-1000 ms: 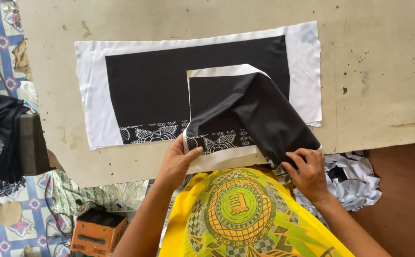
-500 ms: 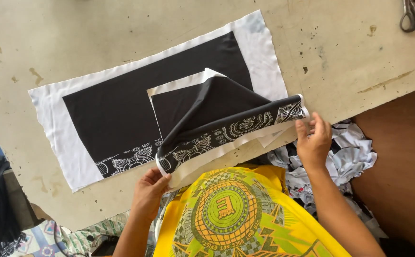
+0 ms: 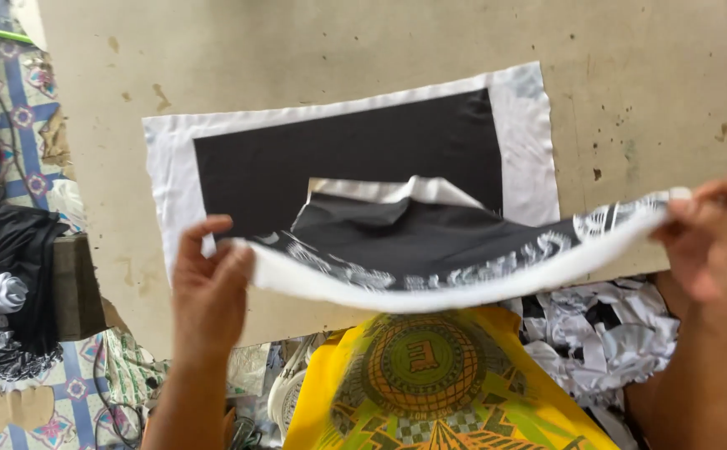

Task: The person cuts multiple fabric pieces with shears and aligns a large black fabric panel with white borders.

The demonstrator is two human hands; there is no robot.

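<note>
Head view, looking down at the table (image 3: 647, 100). I see my left hand (image 3: 207, 287) pinching the near left corner of the cloth (image 3: 347, 150), fingers closed on the white border with the thumb on top; I judge this grip keeps the edge from slipping as it is raised. My right hand (image 3: 718, 242) is closed on the opposite near corner, fingertips clamped over the white edge, part of the hand running out of frame. Between the two hands the near edge hangs in a shallow curve above the table, its patterned black-and-white band facing up, so the slack appears held taut enough to keep the layers aligned. The far part of the cloth lies flat on the table, black panel framed in white, which anchors the piece while the near part is lifted. A second, smaller flap shows at the middle. A yellow shirt (image 3: 430, 375) fills the lower centre; crumpled printed scraps (image 3: 605, 325) lie beside it at right.
</note>
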